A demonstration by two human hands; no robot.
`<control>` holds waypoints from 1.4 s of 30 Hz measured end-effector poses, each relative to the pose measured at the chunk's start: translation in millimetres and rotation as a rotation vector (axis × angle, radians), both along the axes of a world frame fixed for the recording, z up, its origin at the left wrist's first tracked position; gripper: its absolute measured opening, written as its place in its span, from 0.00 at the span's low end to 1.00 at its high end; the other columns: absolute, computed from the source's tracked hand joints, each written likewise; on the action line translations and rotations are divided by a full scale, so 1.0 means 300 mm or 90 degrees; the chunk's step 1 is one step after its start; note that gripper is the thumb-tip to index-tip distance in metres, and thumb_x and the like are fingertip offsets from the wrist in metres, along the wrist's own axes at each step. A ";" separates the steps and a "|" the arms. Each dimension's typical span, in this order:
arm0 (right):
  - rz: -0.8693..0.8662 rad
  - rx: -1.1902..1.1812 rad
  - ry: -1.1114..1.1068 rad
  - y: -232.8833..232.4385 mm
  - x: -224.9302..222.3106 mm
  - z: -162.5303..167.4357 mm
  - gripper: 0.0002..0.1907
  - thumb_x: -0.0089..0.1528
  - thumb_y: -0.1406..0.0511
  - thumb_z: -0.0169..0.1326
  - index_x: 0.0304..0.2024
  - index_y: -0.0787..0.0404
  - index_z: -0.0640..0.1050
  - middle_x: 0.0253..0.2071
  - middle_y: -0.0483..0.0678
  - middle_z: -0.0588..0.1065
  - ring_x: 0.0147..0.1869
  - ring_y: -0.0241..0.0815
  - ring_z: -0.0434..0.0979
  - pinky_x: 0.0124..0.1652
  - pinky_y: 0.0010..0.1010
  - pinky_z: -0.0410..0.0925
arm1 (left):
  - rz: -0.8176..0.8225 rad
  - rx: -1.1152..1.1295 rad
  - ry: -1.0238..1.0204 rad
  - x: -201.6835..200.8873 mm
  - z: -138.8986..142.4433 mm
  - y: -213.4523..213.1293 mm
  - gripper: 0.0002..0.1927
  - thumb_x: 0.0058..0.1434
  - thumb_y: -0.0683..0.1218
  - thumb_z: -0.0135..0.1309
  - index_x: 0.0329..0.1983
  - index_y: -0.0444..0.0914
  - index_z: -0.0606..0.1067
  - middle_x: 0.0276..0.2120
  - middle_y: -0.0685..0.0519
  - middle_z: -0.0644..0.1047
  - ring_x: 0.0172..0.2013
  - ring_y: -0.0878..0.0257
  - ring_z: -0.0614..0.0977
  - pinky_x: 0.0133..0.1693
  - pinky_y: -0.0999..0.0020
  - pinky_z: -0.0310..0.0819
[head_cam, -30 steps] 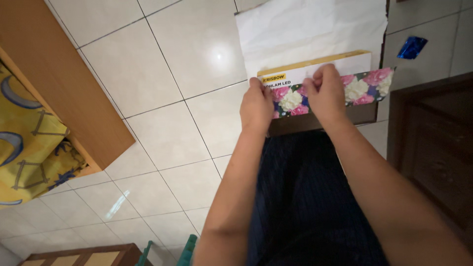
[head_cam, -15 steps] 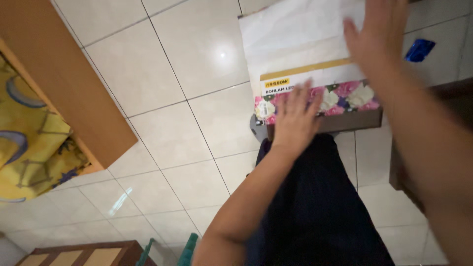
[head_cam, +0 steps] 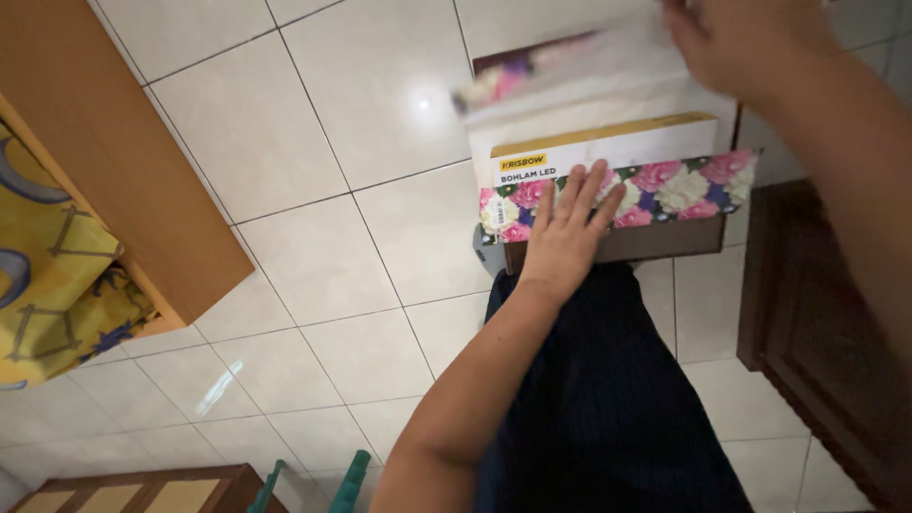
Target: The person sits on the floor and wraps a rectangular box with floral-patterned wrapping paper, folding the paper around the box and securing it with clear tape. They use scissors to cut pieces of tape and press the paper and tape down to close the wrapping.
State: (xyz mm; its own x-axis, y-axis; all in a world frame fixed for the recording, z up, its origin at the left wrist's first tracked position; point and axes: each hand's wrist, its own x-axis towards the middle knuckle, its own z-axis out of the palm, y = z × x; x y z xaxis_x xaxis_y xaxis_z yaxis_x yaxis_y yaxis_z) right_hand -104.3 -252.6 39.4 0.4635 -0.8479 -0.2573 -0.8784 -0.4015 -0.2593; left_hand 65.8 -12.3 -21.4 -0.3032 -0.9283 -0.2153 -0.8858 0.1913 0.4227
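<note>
A floral-patterned box (head_cam: 684, 190) rests on my lap, above my dark garment (head_cam: 608, 408). Inside it lies a white carton with a yellow edge (head_cam: 617, 142). My left hand (head_cam: 565, 233) lies flat on the box's near wall with its fingers spread. My right hand (head_cam: 746, 43) is raised over the far side of the box, blurred, and grips a white sheet (head_cam: 589, 71) that is lifted off the contents. The far wall of the box (head_cam: 494, 85) shows blurred under the sheet.
White floor tiles (head_cam: 313, 123) lie below. A light wooden cabinet (head_cam: 114, 161) with yellow patterned cloth (head_cam: 47, 285) stands at left. Dark wooden furniture (head_cam: 817, 323) is at right. Green handles (head_cam: 347, 475) and a brown wooden frame (head_cam: 133, 489) sit at the bottom edge.
Both hands were on the box's near wall a second ago. My right hand has since risen to the far side and is lifting the white sheet. My left hand stayed on the wall.
</note>
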 end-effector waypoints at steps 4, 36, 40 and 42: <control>0.103 0.087 -0.090 0.165 -0.059 0.119 0.15 0.66 0.67 0.56 0.56 0.61 0.81 0.49 0.55 0.81 0.51 0.52 0.80 0.56 0.49 0.70 | 0.065 -0.017 0.058 0.007 0.006 -0.041 0.31 0.65 0.50 0.53 0.72 0.50 0.65 0.72 0.48 0.65 0.72 0.48 0.65 0.70 0.38 0.56; 0.243 -0.122 -0.066 0.578 -0.077 -0.133 0.09 0.60 0.68 0.60 0.43 0.59 0.81 0.65 0.46 0.74 0.74 0.47 0.68 0.73 0.51 0.62 | 0.709 0.054 0.369 0.310 -0.133 0.140 0.22 0.62 0.56 0.66 0.33 0.33 0.74 0.38 0.49 0.73 0.35 0.60 0.74 0.41 0.65 0.72; 0.244 -0.091 -0.076 0.582 -0.083 -0.147 0.09 0.58 0.70 0.61 0.41 0.61 0.81 0.66 0.48 0.74 0.75 0.50 0.68 0.75 0.55 0.61 | 0.656 0.067 0.329 0.328 -0.119 0.108 0.21 0.62 0.55 0.66 0.35 0.33 0.75 0.39 0.47 0.72 0.39 0.54 0.74 0.45 0.61 0.72; 0.240 -0.079 -0.109 0.578 -0.089 -0.160 0.09 0.58 0.70 0.61 0.41 0.63 0.80 0.66 0.49 0.73 0.75 0.52 0.67 0.76 0.57 0.60 | 0.620 -0.002 0.239 0.327 -0.070 0.089 0.21 0.59 0.53 0.68 0.38 0.32 0.74 0.45 0.44 0.72 0.47 0.50 0.74 0.53 0.55 0.71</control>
